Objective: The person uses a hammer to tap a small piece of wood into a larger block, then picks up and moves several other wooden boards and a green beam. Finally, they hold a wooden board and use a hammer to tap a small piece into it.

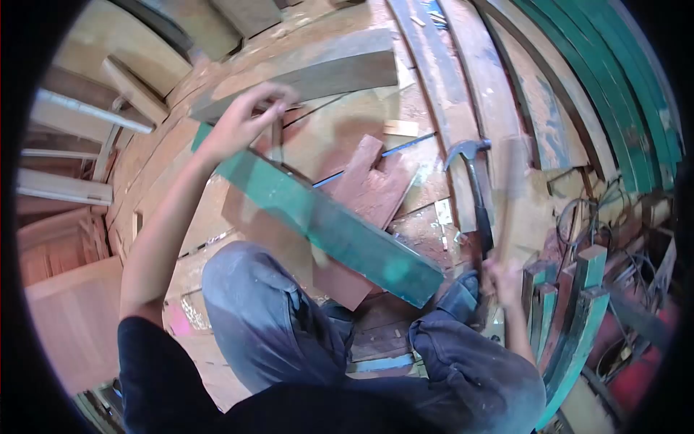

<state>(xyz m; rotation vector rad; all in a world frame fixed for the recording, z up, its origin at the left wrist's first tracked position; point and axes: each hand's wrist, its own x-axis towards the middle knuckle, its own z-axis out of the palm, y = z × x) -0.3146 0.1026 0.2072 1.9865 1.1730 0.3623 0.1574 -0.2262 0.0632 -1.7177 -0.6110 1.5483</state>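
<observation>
A green-painted wooden beam lies diagonally in front of my knees. My left hand is over its far left end, blurred, with loosely curled fingers and a gap between thumb and forefinger. Just below those fingers a thin upright piece stands by the beam; what it is cannot be made out. At the right, my right hand is closed around the handle of a mallet, whose raised head is smeared by motion. A claw hammer with a dark handle lies beside the mallet.
Reddish boards lie under and beyond the beam. Across the back is a grey plank. Long timbers run along the right, with green pieces and tangled cables nearer. Pale wooden frames stand at the left.
</observation>
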